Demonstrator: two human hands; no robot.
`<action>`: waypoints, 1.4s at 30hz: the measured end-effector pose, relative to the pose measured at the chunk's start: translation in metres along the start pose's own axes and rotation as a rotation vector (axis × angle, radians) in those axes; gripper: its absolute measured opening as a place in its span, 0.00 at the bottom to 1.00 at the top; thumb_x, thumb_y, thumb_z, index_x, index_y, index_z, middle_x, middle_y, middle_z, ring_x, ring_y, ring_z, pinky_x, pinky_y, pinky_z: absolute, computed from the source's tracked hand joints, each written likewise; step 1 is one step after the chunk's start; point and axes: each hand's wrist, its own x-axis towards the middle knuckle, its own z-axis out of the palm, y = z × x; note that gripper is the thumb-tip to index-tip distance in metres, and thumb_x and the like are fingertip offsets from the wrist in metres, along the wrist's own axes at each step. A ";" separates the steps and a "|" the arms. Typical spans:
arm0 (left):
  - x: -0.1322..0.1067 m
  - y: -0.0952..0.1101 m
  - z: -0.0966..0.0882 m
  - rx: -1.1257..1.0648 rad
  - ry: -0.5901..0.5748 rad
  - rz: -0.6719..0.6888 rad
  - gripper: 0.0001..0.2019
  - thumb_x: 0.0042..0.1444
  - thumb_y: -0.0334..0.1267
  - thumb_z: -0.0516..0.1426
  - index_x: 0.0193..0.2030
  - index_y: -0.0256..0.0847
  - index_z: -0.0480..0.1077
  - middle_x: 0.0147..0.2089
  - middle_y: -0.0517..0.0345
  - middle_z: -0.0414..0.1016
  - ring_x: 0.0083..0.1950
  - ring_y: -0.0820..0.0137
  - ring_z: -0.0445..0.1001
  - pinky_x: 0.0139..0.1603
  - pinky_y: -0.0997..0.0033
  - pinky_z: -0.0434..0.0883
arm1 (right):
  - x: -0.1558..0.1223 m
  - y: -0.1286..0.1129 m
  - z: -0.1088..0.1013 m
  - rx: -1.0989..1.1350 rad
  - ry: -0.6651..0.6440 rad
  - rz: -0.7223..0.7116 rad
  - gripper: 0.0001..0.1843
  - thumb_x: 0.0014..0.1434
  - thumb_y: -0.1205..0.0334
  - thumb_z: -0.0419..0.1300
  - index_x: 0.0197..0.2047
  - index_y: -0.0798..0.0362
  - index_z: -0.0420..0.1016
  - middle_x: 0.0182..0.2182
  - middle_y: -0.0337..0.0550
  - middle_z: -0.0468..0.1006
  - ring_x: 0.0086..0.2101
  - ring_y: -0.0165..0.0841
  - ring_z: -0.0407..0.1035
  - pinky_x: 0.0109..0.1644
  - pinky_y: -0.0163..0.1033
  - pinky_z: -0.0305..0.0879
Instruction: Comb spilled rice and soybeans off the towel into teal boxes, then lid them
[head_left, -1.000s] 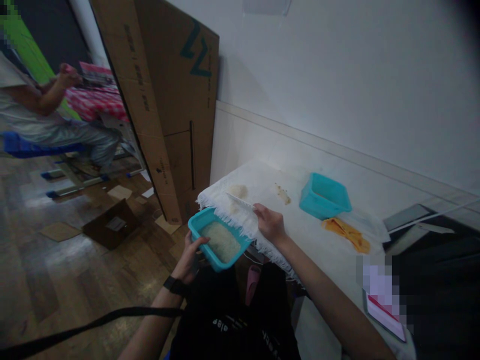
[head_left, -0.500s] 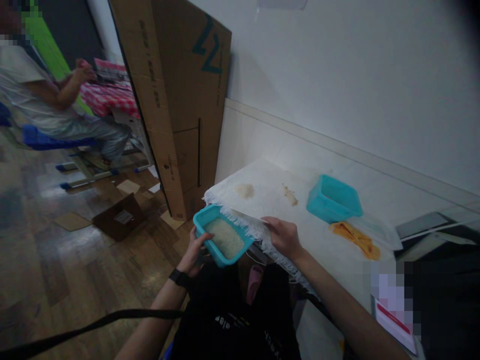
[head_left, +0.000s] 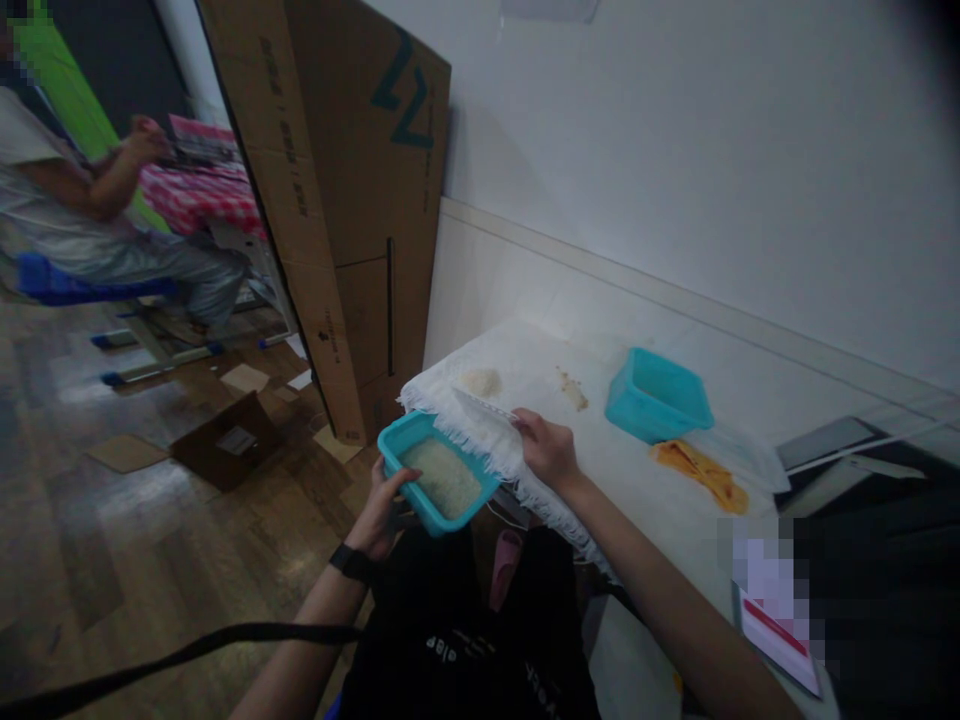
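Note:
My left hand [head_left: 382, 505] grips the near-left rim of a turquoise plastic box [head_left: 435, 522], thumb over the edge. Pale, rice-like grains [head_left: 444, 478] cover its bottom. The box is held just below the edge of the white fringed cloth [head_left: 525, 350], and the fringe overhangs its far side. My right hand [head_left: 549, 448] is closed on the end of a thin, pale, flat strip [head_left: 484, 405] above the cloth's edge. A small heap of grains [head_left: 481, 382] lies on the cloth just beyond the strip, with a brownish crumbly patch [head_left: 572, 388] to its right.
A second turquoise box [head_left: 660, 395] stands on the cloth near the wall, beside a clear lid [head_left: 750, 455] and an orange cloth [head_left: 701, 475]. A tall cardboard box [head_left: 360, 220] leans at the left. A seated person [head_left: 82, 190] works beyond it.
My right hand has turned slightly, and the pale strip now shows more plainly, angled toward the grain heap. My left hand still holds the box. The whole view has shifted slightly.

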 end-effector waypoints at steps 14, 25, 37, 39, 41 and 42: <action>0.000 0.001 -0.002 -0.006 0.003 0.004 0.44 0.50 0.46 0.71 0.72 0.57 0.57 0.58 0.49 0.74 0.43 0.60 0.80 0.37 0.58 0.80 | -0.040 -0.038 -0.019 0.151 0.012 -0.202 0.16 0.70 0.66 0.61 0.57 0.44 0.80 0.45 0.42 0.90 0.41 0.35 0.87 0.45 0.36 0.83; 0.005 -0.003 -0.008 0.029 -0.006 -0.001 0.44 0.54 0.49 0.69 0.74 0.60 0.55 0.56 0.50 0.75 0.42 0.60 0.80 0.39 0.57 0.80 | 0.063 0.070 0.019 -0.079 0.115 0.460 0.12 0.69 0.58 0.61 0.53 0.50 0.80 0.34 0.44 0.87 0.35 0.43 0.83 0.40 0.41 0.75; 0.008 -0.004 -0.011 0.031 0.006 -0.025 0.43 0.56 0.48 0.69 0.75 0.63 0.54 0.57 0.50 0.75 0.42 0.60 0.81 0.39 0.56 0.82 | 0.050 0.069 0.017 -0.105 -0.066 0.362 0.13 0.68 0.65 0.62 0.54 0.48 0.82 0.35 0.42 0.88 0.36 0.41 0.83 0.40 0.38 0.73; 0.007 -0.004 -0.010 0.024 -0.004 -0.016 0.43 0.56 0.47 0.68 0.75 0.63 0.54 0.58 0.50 0.75 0.41 0.60 0.81 0.39 0.57 0.82 | 0.041 0.063 0.010 -0.094 -0.059 0.332 0.13 0.68 0.65 0.63 0.54 0.48 0.83 0.36 0.43 0.89 0.35 0.41 0.83 0.40 0.38 0.73; 0.006 -0.004 -0.009 0.021 -0.009 -0.006 0.43 0.57 0.46 0.68 0.75 0.62 0.53 0.59 0.49 0.75 0.41 0.60 0.81 0.39 0.56 0.82 | 0.032 0.057 0.002 -0.083 -0.051 0.303 0.12 0.68 0.65 0.62 0.53 0.49 0.83 0.37 0.44 0.89 0.36 0.41 0.84 0.41 0.39 0.74; 0.005 -0.004 -0.008 0.025 -0.005 -0.006 0.43 0.57 0.47 0.68 0.75 0.62 0.53 0.59 0.49 0.75 0.41 0.60 0.81 0.39 0.56 0.82 | 0.028 0.053 -0.002 -0.079 -0.050 0.291 0.12 0.68 0.65 0.62 0.53 0.49 0.83 0.38 0.45 0.90 0.36 0.41 0.84 0.41 0.39 0.75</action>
